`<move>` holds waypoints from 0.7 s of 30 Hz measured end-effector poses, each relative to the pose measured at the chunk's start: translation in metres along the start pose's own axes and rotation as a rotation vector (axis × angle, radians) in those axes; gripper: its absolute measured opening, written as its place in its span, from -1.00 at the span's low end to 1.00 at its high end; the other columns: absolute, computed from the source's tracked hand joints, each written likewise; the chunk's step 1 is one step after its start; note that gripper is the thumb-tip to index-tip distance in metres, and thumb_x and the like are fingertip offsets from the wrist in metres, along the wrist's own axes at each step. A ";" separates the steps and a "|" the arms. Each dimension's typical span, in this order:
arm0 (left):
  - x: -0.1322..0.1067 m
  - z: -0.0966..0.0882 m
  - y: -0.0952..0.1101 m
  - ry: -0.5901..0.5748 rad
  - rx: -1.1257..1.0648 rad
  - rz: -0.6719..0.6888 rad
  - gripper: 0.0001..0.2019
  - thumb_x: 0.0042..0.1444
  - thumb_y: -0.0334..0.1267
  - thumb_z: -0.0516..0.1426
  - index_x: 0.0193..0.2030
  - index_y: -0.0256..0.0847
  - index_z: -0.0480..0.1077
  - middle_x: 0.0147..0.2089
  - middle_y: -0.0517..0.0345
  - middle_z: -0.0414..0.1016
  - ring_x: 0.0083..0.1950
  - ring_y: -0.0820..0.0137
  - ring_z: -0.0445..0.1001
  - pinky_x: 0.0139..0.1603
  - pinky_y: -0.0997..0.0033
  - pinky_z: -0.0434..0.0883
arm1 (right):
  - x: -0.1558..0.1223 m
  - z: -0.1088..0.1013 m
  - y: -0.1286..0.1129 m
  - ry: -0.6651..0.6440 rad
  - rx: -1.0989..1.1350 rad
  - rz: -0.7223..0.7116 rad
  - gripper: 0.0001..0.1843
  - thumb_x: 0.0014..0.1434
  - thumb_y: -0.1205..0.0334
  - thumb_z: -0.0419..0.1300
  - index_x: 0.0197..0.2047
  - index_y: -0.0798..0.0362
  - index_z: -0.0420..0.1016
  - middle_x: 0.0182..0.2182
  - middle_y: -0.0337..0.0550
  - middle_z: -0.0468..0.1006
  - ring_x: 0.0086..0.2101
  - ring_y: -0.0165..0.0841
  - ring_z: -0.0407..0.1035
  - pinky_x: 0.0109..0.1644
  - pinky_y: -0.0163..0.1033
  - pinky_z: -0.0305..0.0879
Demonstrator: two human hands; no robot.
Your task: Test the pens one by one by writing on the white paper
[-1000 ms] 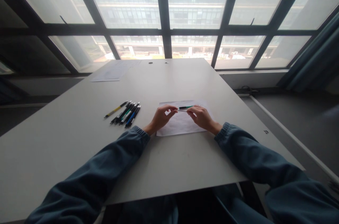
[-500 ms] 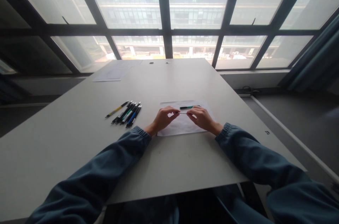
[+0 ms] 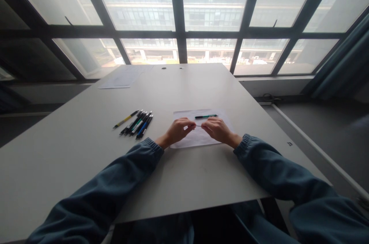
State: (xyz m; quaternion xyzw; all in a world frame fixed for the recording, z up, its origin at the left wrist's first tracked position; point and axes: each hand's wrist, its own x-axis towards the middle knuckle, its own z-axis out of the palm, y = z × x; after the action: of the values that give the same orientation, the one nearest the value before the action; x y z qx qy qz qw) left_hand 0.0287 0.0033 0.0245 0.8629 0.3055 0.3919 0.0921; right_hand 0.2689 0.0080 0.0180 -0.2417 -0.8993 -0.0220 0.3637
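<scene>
Between my two hands stretches a thin dark rod (image 3: 198, 125), held level above a white sheet of paper (image 3: 196, 139). My left hand (image 3: 178, 129) pinches its left end with thumb and forefinger. At the other end my right hand (image 3: 218, 128) has its fingers closed in a like pinch. Only a short middle length of the rod shows; the fingers cover both ends. Just beyond the hands, a green and black pen (image 3: 206, 116) lies on the paper's far part. To the left of the paper, several dark, green and blue pens (image 3: 138, 124) lie in a bunch beside a yellow pen (image 3: 126, 118).
The white table (image 3: 173, 182) reaches to the windows. More paper (image 3: 118, 78) lies at its far left, and a round dark cap (image 3: 164, 68) sits near the far edge. A white rail (image 3: 317, 148) runs along the floor on the right.
Both hands keep their pinch on the rod. The right fingers have shifted slightly left, narrowing the gap and uncovering more of the green pen. The view has moved slightly.
</scene>
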 end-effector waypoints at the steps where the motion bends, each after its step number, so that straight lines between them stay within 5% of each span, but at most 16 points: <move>1: 0.000 0.000 0.000 0.000 0.016 0.009 -0.86 0.28 -0.25 0.18 -0.23 -0.20 0.58 -0.35 0.09 0.59 -0.32 0.39 0.51 -0.21 0.39 0.43 | 0.000 0.000 0.000 0.003 0.007 0.002 -0.78 0.40 0.26 0.09 -0.23 0.06 0.53 -0.39 -0.06 0.60 -0.32 -0.28 0.45 -0.20 -0.20 0.31; 7: 0.001 -0.002 -0.003 0.057 0.070 0.000 -0.86 0.28 -0.24 0.18 -0.26 -0.17 0.57 -0.35 0.12 0.60 -0.31 0.38 0.51 -0.17 0.35 0.42 | 0.003 -0.004 -0.004 0.045 0.132 0.098 -0.78 0.40 0.15 0.10 -0.12 0.03 0.55 -0.26 -0.05 0.65 -0.23 -0.24 0.48 -0.11 -0.15 0.37; 14: 0.002 -0.004 -0.013 0.162 0.105 -0.066 -0.87 0.27 -0.24 0.20 -0.27 -0.16 0.57 -0.35 0.14 0.62 -0.29 0.35 0.54 -0.11 0.30 0.42 | -0.001 0.002 0.017 0.368 0.117 0.494 -0.66 0.43 0.21 -0.06 0.07 0.05 0.50 -0.13 -0.01 0.62 -0.06 -0.17 0.44 0.11 -0.01 0.35; 17: 0.003 -0.006 -0.014 0.195 0.095 -0.104 -0.86 0.27 -0.23 0.19 -0.28 -0.17 0.56 -0.37 0.15 0.62 -0.30 0.35 0.55 -0.13 0.30 0.43 | -0.006 0.008 0.028 0.278 0.004 0.591 -0.60 0.37 0.34 -0.07 0.15 0.14 0.46 -0.02 0.09 0.58 0.02 -0.12 0.39 0.16 0.01 0.30; 21: 0.004 -0.009 -0.012 0.227 0.091 -0.140 -0.84 0.28 -0.22 0.18 -0.28 -0.17 0.56 -0.35 0.14 0.62 -0.30 0.34 0.55 -0.13 0.30 0.44 | -0.013 0.012 0.030 -0.016 -0.155 0.636 -0.56 0.32 0.38 0.01 0.22 0.15 0.42 0.16 0.14 0.47 0.13 -0.05 0.30 0.18 0.04 0.26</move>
State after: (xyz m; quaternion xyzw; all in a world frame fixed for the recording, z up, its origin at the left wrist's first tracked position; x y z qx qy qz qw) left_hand 0.0192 0.0144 0.0283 0.7928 0.3910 0.4654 0.0448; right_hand 0.2824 0.0315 -0.0032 -0.5379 -0.7771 0.0261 0.3257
